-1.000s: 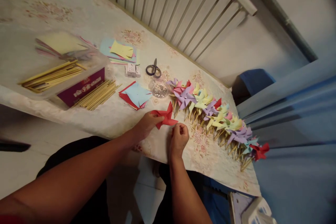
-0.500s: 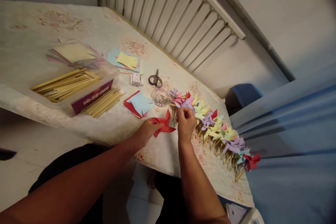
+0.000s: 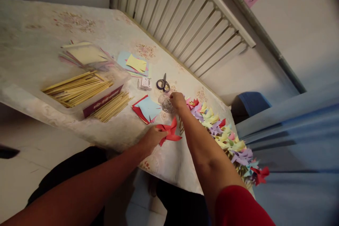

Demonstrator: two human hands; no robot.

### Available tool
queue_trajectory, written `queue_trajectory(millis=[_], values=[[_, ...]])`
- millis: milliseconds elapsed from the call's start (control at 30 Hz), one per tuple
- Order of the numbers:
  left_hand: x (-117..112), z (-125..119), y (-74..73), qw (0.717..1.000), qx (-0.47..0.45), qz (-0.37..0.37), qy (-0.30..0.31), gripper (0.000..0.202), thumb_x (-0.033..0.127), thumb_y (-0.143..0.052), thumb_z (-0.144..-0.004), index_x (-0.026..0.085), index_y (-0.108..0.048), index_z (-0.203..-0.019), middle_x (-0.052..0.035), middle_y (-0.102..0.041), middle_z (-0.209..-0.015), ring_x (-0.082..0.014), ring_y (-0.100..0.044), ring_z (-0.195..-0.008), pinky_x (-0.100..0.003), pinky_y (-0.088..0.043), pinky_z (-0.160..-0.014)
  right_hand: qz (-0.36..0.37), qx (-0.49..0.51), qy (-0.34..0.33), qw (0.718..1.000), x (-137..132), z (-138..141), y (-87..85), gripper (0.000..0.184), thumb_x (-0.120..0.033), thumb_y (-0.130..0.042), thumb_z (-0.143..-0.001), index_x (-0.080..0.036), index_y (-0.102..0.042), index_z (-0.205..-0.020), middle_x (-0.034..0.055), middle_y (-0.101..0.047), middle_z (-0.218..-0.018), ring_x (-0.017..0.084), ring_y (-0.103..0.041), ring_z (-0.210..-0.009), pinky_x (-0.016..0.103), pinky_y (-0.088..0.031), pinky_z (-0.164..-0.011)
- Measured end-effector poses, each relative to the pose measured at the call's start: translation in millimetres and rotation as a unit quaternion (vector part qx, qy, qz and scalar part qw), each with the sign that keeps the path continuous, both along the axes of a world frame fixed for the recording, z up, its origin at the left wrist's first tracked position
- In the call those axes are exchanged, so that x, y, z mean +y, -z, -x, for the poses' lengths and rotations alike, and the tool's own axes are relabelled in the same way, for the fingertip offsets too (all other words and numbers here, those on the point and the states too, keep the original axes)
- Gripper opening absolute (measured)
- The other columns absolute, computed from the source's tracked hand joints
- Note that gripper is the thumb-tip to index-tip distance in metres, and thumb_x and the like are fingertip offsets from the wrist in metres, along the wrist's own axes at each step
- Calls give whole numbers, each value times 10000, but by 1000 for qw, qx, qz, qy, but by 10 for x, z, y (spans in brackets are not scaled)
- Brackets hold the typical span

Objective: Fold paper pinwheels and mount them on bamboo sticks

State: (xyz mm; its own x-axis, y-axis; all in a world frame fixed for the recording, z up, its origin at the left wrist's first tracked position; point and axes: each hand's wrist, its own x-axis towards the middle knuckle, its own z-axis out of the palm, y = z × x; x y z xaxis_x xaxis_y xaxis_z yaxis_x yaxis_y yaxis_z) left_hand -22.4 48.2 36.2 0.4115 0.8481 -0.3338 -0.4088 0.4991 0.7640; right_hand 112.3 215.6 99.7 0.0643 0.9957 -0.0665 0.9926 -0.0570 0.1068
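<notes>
My left hand (image 3: 152,141) pinches a red paper pinwheel (image 3: 172,133), its blades folded in, above the near part of the table. Over a small heap of shiny metal pins (image 3: 166,106) in a clear holder is my right hand (image 3: 179,101). Its fingers are bent together, and whatever lies between the fingertips is hidden. Cut paper squares, light blue (image 3: 148,108) on top of red, lie just left of the pins. Under and beyond my right forearm stretches a long row of colourful pinwheels (image 3: 242,156) on sticks.
Scissors (image 3: 163,84) and a small white box (image 3: 144,84) lie behind the paper. To the left stands a clear plastic box (image 3: 102,100) of wooden sticks, with loose sticks (image 3: 112,107) beside it. More cut paper (image 3: 136,63) is stacked farther back. A radiator (image 3: 185,17) borders the table.
My right hand has moved left and away from me, from beside the pinwheel row to the pins. The left hand still holds the red pinwheel. The view has shifted slightly.
</notes>
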Motion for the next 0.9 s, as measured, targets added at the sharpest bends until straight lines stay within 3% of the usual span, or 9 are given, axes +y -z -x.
queue_trajectory(millis=[267, 900], values=[[8, 24, -23, 1000, 23, 16, 7, 149, 271, -715, -654, 158, -670, -740, -31, -665, -625, -190, -637, -634, -277, -471, -595, 43, -46, 14, 998, 147, -7, 130, 314, -163, -626, -802, -183, -760, -1084, 153, -741, -1162, 266, -700, -1069, 293, -520, -834], [6, 16, -27, 1000, -1, 11, 3, 110, 260, -734, -646, 182, -663, -675, -26, -633, -554, -219, -641, -634, -288, -452, -571, 35, -20, 0, 999, 177, 14, 120, 290, -95, -628, -771, -183, -784, -999, 124, -771, -1072, 217, -702, -1018, 239, -493, -826]])
